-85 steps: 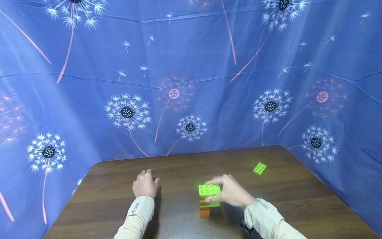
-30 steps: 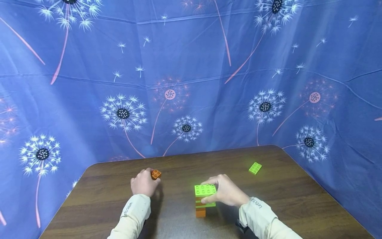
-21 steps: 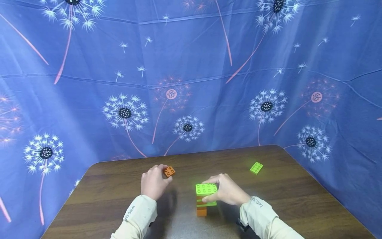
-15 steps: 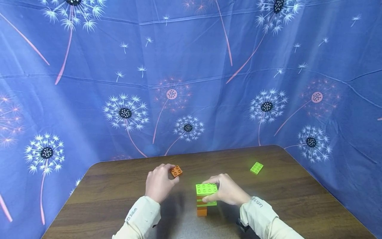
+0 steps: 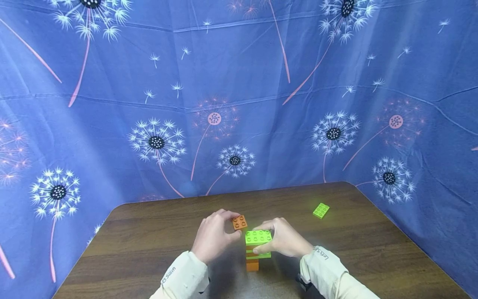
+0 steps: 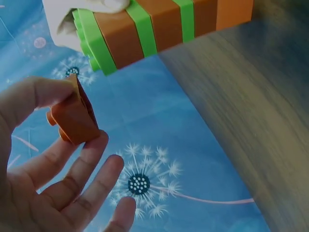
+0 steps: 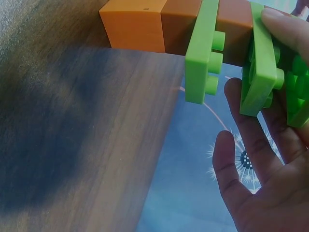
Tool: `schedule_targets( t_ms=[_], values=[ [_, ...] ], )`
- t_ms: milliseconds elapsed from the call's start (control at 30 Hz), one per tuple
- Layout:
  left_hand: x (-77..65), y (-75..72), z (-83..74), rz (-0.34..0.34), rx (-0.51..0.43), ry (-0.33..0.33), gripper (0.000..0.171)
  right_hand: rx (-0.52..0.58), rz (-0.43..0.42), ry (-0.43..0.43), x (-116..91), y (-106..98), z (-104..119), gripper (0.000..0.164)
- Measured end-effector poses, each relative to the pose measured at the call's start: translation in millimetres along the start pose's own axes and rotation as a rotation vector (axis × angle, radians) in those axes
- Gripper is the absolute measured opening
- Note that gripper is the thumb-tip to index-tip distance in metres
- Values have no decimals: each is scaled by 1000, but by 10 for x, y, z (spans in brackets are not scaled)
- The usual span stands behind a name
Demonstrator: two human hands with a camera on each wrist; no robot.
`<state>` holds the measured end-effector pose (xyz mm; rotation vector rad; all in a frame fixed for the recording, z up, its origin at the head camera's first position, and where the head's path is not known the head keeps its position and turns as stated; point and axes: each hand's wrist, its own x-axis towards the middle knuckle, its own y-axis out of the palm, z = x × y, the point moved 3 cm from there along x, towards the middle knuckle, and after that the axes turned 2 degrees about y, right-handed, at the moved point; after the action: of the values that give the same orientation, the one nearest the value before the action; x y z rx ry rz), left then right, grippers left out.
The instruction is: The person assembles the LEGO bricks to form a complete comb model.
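Note:
Between thumb and fingertips my left hand (image 5: 213,236) pinches a small orange-brown toy brick (image 5: 240,222) with studs on top. In the left wrist view that brick (image 6: 76,116) is held in the air, tilted, apart from the tower. My right hand (image 5: 285,238) grips the upper part of a toy-brick tower (image 5: 258,236), which stands on the table. Brown bricks alternate with wider lime-green plates above an orange base brick (image 7: 135,26). On the tower's right side the green plates (image 7: 198,67) overhang the bricks, as the right wrist view shows. Part of the tower's upper right is hidden by my fingers.
A loose lime-green plate (image 5: 321,210) with studs lies at the back right of the brown wooden table (image 5: 149,232). A blue curtain (image 5: 276,137) with dandelion prints hangs behind and beside the table.
My left hand has carried the orange-brown brick from the table's left side rightward, to just behind the tower's top left. My right hand has kept its grip on the tower.

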<state>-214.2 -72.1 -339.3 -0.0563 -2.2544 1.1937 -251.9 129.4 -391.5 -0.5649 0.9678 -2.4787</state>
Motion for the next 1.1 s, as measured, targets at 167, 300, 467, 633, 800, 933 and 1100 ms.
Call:
schedule_targets(
  t_ms=[167, 300, 467, 633, 800, 933, 1100],
  values=[
    [7, 53, -77, 58, -64, 26, 34, 30, 12, 7, 3, 4, -12, 45],
    [2, 95, -118, 85, -68, 40, 34, 27, 11, -9, 1, 13, -19, 44],
    [-15, 137, -143, 95, -38, 62, 35, 26, 14, -49, -2, 27, -11, 41],
    [-23, 151, -170, 86, 0, 98, 36, 34, 17, -76, 6, 24, -7, 36],
    [-24, 159, -204, 79, 59, 125, 37, 28, 16, -79, 8, 15, -13, 36],
    [-25, 165, -231, 70, 112, 155, 38, 25, 16, -73, 3, 12, -17, 36],
    [-24, 175, -234, 72, 132, 169, 37, 30, 7, -74, -2, 7, -12, 36]
  ],
)
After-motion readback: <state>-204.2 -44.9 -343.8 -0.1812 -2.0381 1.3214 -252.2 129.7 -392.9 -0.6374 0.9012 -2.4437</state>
